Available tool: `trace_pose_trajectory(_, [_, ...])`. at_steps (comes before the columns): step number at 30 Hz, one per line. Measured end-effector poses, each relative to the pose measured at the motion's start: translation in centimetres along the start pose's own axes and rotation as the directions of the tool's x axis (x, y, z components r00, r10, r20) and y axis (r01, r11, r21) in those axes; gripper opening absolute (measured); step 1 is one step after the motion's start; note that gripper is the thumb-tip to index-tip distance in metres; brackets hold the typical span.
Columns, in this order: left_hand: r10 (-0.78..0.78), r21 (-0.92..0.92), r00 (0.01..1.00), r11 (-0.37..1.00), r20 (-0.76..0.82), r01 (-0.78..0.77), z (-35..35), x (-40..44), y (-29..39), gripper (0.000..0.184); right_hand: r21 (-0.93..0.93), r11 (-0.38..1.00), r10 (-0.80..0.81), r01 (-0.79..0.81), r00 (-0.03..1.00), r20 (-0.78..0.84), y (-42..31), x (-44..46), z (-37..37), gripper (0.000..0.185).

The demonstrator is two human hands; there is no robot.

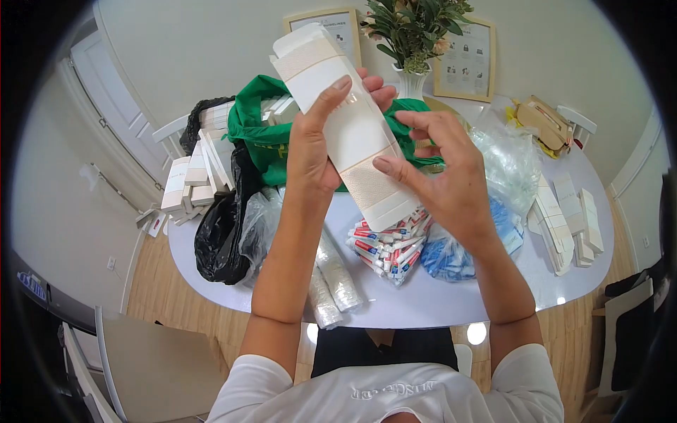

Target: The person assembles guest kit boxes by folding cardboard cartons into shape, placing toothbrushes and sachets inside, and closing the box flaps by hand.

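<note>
At twelve o'clock, my left hand [314,144] grips a long white-and-beige cardboard carton [345,127], end flaps unclosed; my right hand [455,169] is spread, thumb against it. Similar cartons [553,225] lie at three o'clock, their completion unclear.

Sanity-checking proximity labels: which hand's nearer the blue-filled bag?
Right. Right hand is raised just above the blue-filled bag; left hand is farther up and left, gripping the white carton.

likely home dining room: white oval table [437,303], slatted chairs, flower vase [412,83], wood-look floor [575,317].
</note>
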State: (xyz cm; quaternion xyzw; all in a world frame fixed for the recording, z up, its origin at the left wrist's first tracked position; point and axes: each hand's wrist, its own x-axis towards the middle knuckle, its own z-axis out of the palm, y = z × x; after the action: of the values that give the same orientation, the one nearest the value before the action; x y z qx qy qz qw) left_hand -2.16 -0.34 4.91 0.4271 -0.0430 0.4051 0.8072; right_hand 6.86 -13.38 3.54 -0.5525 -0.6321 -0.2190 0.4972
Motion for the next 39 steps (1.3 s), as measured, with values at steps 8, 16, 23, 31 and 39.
trace_pose_trajectory(8, [0.033, 0.208, 0.998, 0.978, -0.052, -0.021, -0.2, 0.0, -0.2, 0.041, 0.516, 0.728, 0.351, -0.451, 0.892, 0.286, -0.7, -0.5, 0.8, 0.033])
trace_pose_trajectory(16, [0.014, 0.343, 0.998, 0.939, -0.058, 0.006, 0.0, -0.3, -0.1, 0.042, 0.61, 0.535, 0.47, -0.584, 0.806, 0.36, 0.9, -0.5, 1.4, 0.024])
trace_pose_trajectory(23, [-0.084, 0.209, 0.996, 0.975, 0.037, 0.074, -0.6, 0.3, -0.5, 0.046, 0.644, 0.497, 0.52, -0.582, 0.794, 0.316, 1.6, -0.4, 1.9, 0.022])
trace_pose_trajectory(31, [-0.007, 0.147, 0.999, 0.989, 0.037, 0.001, -1.3, 0.5, 0.2, 0.046, 0.672, 0.406, 0.433, -0.619, 0.778, 0.455, 1.5, 0.4, 0.0, 0.027])
trace_pose_trajectory(39, [0.032, 0.16, 0.998, 0.987, -0.049, -0.023, -0.5, 0.1, 0.5, 0.041, 0.629, 0.591, 0.454, -0.505, 0.853, 0.258, 0.5, -0.5, 1.1, 0.025])
